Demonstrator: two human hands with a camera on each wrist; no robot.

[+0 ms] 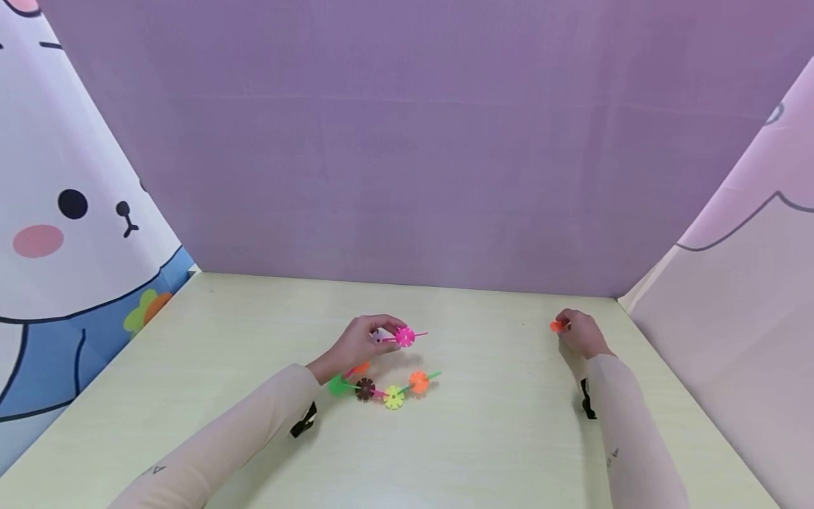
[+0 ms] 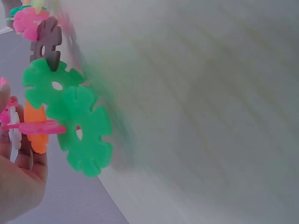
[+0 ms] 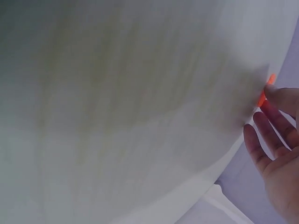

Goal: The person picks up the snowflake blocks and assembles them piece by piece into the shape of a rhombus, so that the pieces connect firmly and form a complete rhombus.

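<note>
My left hand [image 1: 356, 344] grips one end of a curved chain of interlocking plastic flower discs, by a bright pink disc [image 1: 405, 336] and a white disc [image 1: 376, 336]. From there the chain curves back past an orange disc [image 2: 36, 126], green discs [image 2: 86, 130] and a dark brown disc [image 1: 365, 389], then a yellow disc [image 1: 393, 397] and another orange disc [image 1: 419, 382]. Well off to the right, my right hand [image 1: 584, 335] pinches a single orange disc [image 1: 556, 326] between thumb and fingertips, close over the table; its remaining fingers are spread in the right wrist view.
The pale wooden table [image 1: 483, 438] ends at a purple panel [image 1: 407, 155] along the back. Printed cartoon panels stand on the left [image 1: 83, 283] and right [image 1: 744, 297]. Black straps [image 1: 304, 420] hang below both wrists.
</note>
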